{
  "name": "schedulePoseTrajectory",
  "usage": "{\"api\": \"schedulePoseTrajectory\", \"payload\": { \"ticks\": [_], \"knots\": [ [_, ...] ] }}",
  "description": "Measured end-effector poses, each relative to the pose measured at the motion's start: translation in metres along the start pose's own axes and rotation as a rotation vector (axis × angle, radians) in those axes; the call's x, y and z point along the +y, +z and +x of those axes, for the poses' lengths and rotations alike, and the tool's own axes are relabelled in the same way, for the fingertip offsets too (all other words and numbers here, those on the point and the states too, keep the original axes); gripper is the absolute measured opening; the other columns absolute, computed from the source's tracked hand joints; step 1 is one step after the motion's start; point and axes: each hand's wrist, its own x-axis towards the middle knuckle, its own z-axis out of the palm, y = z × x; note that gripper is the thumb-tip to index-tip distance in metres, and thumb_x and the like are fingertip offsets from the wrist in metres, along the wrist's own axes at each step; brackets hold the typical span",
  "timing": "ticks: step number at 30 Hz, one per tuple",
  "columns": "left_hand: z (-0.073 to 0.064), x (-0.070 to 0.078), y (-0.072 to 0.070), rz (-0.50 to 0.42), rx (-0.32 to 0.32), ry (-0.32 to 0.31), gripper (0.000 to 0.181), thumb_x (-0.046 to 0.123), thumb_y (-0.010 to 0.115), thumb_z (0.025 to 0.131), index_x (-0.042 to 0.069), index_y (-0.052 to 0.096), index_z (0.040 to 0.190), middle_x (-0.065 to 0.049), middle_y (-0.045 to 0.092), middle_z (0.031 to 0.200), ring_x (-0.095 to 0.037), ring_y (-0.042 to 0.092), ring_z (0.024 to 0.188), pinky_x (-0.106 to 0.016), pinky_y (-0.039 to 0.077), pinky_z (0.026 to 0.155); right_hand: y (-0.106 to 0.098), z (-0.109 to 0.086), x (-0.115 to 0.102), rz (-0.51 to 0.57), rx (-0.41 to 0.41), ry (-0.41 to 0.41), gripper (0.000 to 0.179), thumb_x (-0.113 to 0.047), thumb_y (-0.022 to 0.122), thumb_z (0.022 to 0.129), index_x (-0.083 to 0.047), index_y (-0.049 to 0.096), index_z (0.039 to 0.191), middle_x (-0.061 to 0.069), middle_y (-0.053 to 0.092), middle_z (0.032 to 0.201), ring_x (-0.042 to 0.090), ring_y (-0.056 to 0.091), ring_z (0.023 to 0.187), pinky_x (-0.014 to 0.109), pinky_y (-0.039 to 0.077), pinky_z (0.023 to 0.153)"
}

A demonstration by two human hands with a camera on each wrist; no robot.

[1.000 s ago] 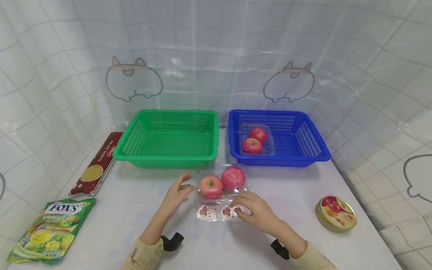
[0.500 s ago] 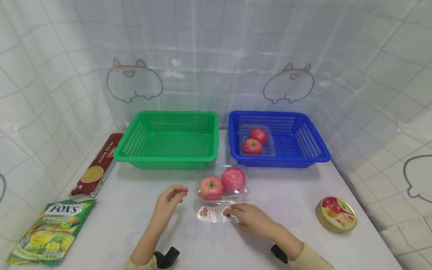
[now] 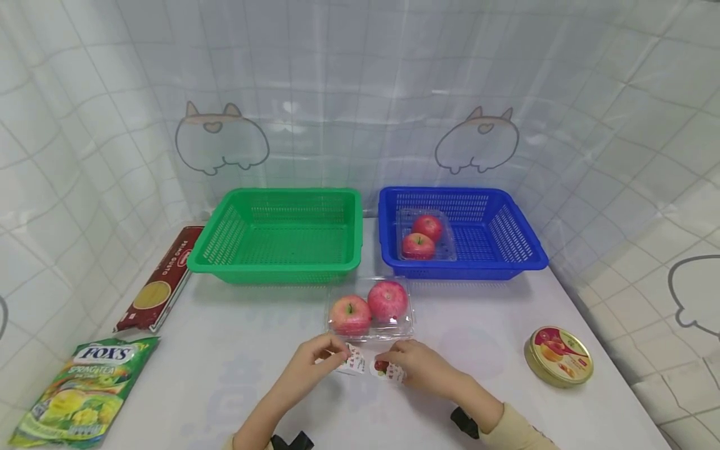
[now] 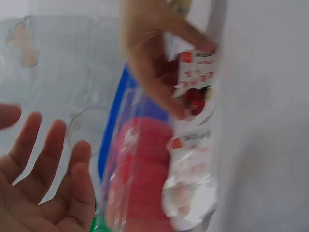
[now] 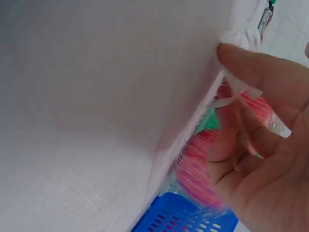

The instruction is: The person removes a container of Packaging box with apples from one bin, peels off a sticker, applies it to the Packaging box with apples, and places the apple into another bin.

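Note:
In the head view a small sheet with two round apple-print stickers [image 3: 354,361] lies before a clear plastic box [image 3: 368,328] holding two red apples [image 3: 388,301]. My right hand [image 3: 424,369] pinches the sheet's right part by thumb and fingers. A white edge of the sticker sheet [image 5: 236,84] shows between them in the right wrist view. At the sheet's left end is my left hand [image 3: 315,362], its fingertips overlapping the sheet from above. The left wrist view shows the left hand's fingers [image 4: 53,140] spread and apart from the sheet.
Behind stand a green basket [image 3: 275,275] and a blue basket [image 3: 467,270], the blue one holding another clear box [image 3: 447,250] of two apples. A brown pack [image 3: 160,281] and a green candy bag [image 3: 84,394] lie left. A round tin [image 3: 559,356] sits right.
My left hand drew back, then moved right and forward to the sheet's left end. My right hand stayed near the sheet, which now looks bent and tilted. The baskets and boxes remain in place.

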Motion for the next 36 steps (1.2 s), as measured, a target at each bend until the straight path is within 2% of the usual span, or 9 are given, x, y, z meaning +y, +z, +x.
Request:
{"api": "schedulePoseTrajectory", "payload": {
  "ticks": [4, 8, 11, 15, 18, 24, 29, 32, 36],
  "knots": [
    [0.006, -0.006, 0.014, 0.171, -0.126, 0.069, 0.014, 0.017, 0.066, 0.084, 0.012, 0.063, 0.097, 0.003, 0.06, 0.102, -0.016, 0.053, 0.096, -0.035, 0.046, 0.084, 0.0, 0.001, -0.001, 0.0, 0.04, -0.082, 0.047, 0.006, 0.075, 0.062, -0.016, 0.069, 0.103, -0.006, 0.064, 0.087, 0.008, 0.056, 0.081, 0.021, 0.045, 0.075],
    [0.01, -0.009, 0.025, 0.372, -0.244, 0.073, 0.035, 0.023, 0.072, 0.078, 0.018, 0.06, 0.11, 0.008, 0.057, 0.115, -0.016, 0.049, 0.113, -0.042, 0.042, 0.094, -0.001, 0.0, -0.002, 0.036, 0.091, -0.162, 0.044, 0.005, 0.075, 0.063, -0.021, 0.07, 0.098, -0.009, 0.063, 0.08, 0.005, 0.051, 0.075, 0.017, 0.04, 0.071],
    [0.012, -0.011, 0.029, 0.44, -0.333, 0.059, 0.043, 0.021, 0.074, 0.076, 0.018, 0.058, 0.116, 0.01, 0.059, 0.113, -0.011, 0.052, 0.109, -0.036, 0.044, 0.092, -0.002, -0.001, -0.004, 0.064, 0.103, -0.203, 0.046, 0.004, 0.075, 0.066, -0.022, 0.069, 0.103, -0.009, 0.062, 0.08, 0.005, 0.05, 0.078, 0.017, 0.038, 0.072],
    [0.017, -0.015, 0.03, 0.428, -0.421, 0.035, 0.039, 0.008, 0.073, 0.073, 0.013, 0.062, 0.11, 0.011, 0.062, 0.102, -0.002, 0.054, 0.095, -0.025, 0.047, 0.083, -0.002, -0.003, -0.006, 0.082, 0.062, -0.196, 0.051, 0.002, 0.073, 0.069, -0.027, 0.067, 0.111, -0.011, 0.059, 0.078, 0.003, 0.048, 0.079, 0.014, 0.032, 0.071],
    [0.022, -0.02, 0.03, 0.355, -0.461, 0.001, 0.035, 0.0, 0.07, 0.073, 0.012, 0.063, 0.105, 0.008, 0.064, 0.098, -0.001, 0.055, 0.091, -0.022, 0.047, 0.079, -0.002, -0.003, -0.008, 0.095, 0.038, -0.18, 0.051, 0.002, 0.072, 0.07, -0.029, 0.067, 0.111, -0.012, 0.056, 0.076, 0.001, 0.045, 0.078, 0.012, 0.027, 0.07],
    [0.028, -0.029, 0.028, 0.166, -0.502, -0.08, 0.025, 0.003, 0.069, 0.078, 0.014, 0.062, 0.1, 0.004, 0.064, 0.095, -0.003, 0.056, 0.09, -0.02, 0.047, 0.075, -0.002, -0.001, -0.009, 0.157, 0.045, -0.167, 0.028, -0.012, 0.071, 0.079, -0.029, 0.069, 0.101, -0.014, 0.055, 0.078, -0.001, 0.045, 0.081, 0.013, 0.03, 0.073],
    [0.031, -0.036, 0.025, 0.044, -0.521, -0.103, 0.022, 0.004, 0.069, 0.08, 0.01, 0.062, 0.1, 0.0, 0.063, 0.089, -0.003, 0.053, 0.082, -0.019, 0.045, 0.071, -0.001, 0.0, -0.009, 0.176, 0.089, -0.19, 0.016, -0.023, 0.07, 0.081, -0.029, 0.071, 0.096, -0.015, 0.054, 0.081, -0.002, 0.046, 0.082, 0.015, 0.034, 0.075],
    [0.031, -0.039, 0.024, 0.035, -0.518, -0.093, 0.02, 0.004, 0.067, 0.081, 0.008, 0.062, 0.101, -0.001, 0.063, 0.09, -0.002, 0.053, 0.082, -0.019, 0.044, 0.072, -0.001, 0.001, -0.009, 0.17, 0.143, -0.234, 0.01, -0.023, 0.07, 0.081, -0.027, 0.072, 0.089, -0.013, 0.054, 0.085, -0.001, 0.047, 0.083, 0.016, 0.036, 0.078],
    [0.032, -0.04, 0.022, 0.116, -0.49, -0.069, 0.018, 0.005, 0.065, 0.082, 0.01, 0.063, 0.099, 0.003, 0.063, 0.089, -0.001, 0.053, 0.081, -0.019, 0.045, 0.073, -0.002, 0.001, -0.008, 0.163, 0.167, -0.245, 0.005, -0.023, 0.071, 0.079, -0.027, 0.071, 0.083, -0.012, 0.055, 0.088, 0.001, 0.049, 0.086, 0.019, 0.038, 0.081]
  ]
}}
